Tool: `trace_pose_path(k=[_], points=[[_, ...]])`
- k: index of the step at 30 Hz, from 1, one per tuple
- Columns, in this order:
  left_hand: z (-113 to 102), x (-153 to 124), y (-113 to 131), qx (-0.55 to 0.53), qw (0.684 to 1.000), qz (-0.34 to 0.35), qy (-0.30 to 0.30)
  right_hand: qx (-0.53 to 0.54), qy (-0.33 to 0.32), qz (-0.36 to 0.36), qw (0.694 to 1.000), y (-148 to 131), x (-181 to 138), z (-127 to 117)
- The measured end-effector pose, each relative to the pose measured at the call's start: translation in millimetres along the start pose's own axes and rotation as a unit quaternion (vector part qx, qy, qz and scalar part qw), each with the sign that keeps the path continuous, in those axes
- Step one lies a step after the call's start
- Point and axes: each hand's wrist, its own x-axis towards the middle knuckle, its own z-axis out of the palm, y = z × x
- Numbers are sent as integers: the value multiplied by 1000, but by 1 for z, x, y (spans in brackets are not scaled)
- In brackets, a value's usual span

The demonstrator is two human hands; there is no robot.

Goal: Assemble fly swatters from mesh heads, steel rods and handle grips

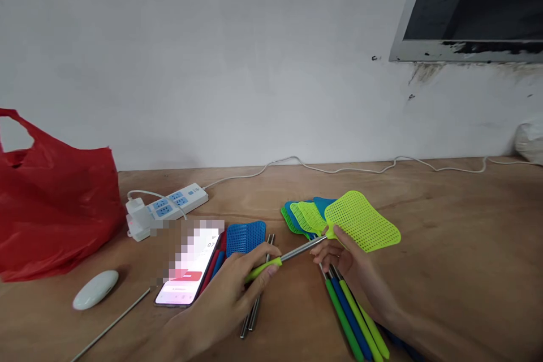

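A yellow-green fly swatter (pixel 362 222) with a metal rod is held across the table between both hands. My left hand (pixel 237 285) is closed round its handle. My right hand (pixel 345 251) pinches it where the rod meets the perforated head. Beneath the right hand lies a pile of fly swatters (pixel 307 218) in green, blue and yellow-green, their handles (pixel 356 317) pointing towards me. Metal rods (pixel 257 308) lie under and beside my left hand. A blue swatter head (pixel 245 236) rests just beyond that hand, with red and blue handles partly hidden by the phone.
A lit phone (pixel 190 271) lies left of my left hand. Farther left are a white mouse (pixel 95 289), a red plastic bag (pixel 55 198) and a power strip (pixel 172 206). Its white cord (pixel 335 171) runs along the wall. A dark-paned window (pixel 479 3) is at upper right.
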Motion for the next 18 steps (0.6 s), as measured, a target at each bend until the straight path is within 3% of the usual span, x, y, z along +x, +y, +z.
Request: trace_pose_path(k=[6,9,12,18], points=[[7,-11,-3,-47,999,-18,-14,-47,-18,6,999,-5,-15,6],[6,-20,-2,-59,998,-15,16,-38,-3,30,999,-10,-10,-3],[1,-28,-2,-58,997,-22,38,7,58,25,998,-16,0,-17],[-8,-32,-7,-67,997,-16,33,50,46,44,997,-23,8,-33]])
